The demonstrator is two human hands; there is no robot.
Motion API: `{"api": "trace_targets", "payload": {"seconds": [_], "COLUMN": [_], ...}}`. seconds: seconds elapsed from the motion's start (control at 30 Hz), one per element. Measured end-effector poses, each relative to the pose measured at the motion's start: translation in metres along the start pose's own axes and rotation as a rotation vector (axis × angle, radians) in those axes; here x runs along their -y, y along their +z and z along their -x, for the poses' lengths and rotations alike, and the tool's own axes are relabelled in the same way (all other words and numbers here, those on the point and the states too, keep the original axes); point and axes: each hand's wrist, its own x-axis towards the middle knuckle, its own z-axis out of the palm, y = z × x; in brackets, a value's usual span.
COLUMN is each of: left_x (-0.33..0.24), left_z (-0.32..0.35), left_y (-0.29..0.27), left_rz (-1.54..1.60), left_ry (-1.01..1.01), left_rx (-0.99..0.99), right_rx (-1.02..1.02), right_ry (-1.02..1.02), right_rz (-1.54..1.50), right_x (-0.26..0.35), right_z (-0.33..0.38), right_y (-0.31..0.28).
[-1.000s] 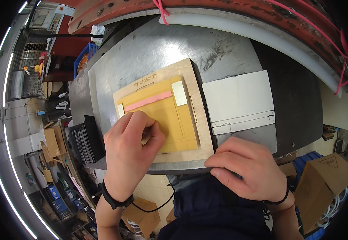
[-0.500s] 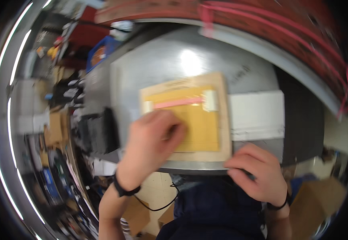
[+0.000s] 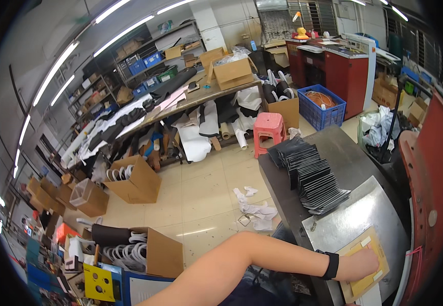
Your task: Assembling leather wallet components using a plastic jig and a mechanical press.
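Yellow panel (image 3: 355,249) lies on a pale wooden board (image 3: 351,295), itself on the metal plate (image 3: 336,222). Left hand (image 3: 360,264) rests over the panel, fingers curled under; cannot tell whether they pinch anything. Beyond the plate, a fanned row of black sheets (image 3: 314,176) occupies the dark table (image 3: 344,148); farther off, a red stool (image 3: 269,125) stands near a blue crate (image 3: 323,113).

No text can be read for certain — the pale wooden board (image 3: 348,292) at lower right bears small dark marks (image 3: 381,251) — too tiny to decipher.
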Motion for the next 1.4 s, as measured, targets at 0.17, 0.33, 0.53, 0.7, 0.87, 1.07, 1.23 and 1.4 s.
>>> {"api": "trace_targets", "payload": {"seconds": [0.17,0.33,0.53,0.7,0.87,1.07,1.23,1.4], "left_x": [0.0,-0.004,-0.008,-0.012,-0.017,-0.017,-0.024,-0.031], "left_z": [-0.009,-0.013,-0.012,-0.014,-0.009,-0.002,0.017,0.005], "left_y": [0.014,0.019,0.005,0.016,0.005,0.0,0.014,0.008], "left_rz": [-0.081,-0.111,-0.052,-0.005,0.097,0.252,0.213,0.269], "left_ry": [0.024,0.041,0.026,-0.001,-0.093,-0.257,-0.317,-0.316], "left_rx": [-0.056,-0.048,0.096,0.063,0.044,0.014,-0.045,0.129], "right_rx": [-0.085,-0.156,-0.176,-0.15,-0.285,-0.303,-0.229,-0.33], "right_ry": [-0.052,-0.066,-0.119,0.012,0.002,0.15,0.215,0.421], "right_rz": [0.104,0.184,0.193,0.16,0.155,0.044,0.07,0.047], "right_x": [0.001,0.007,0.004,0.004,-0.007,-0.01,0.016,0.019], "right_z": [-0.003,-0.003,-0.003,-0.005,-0.009,-0.014,-0.017,-0.01], "right_y": [0.012,0.02,0.022,0.018,0.026,0.024,0.021,0.022]}}
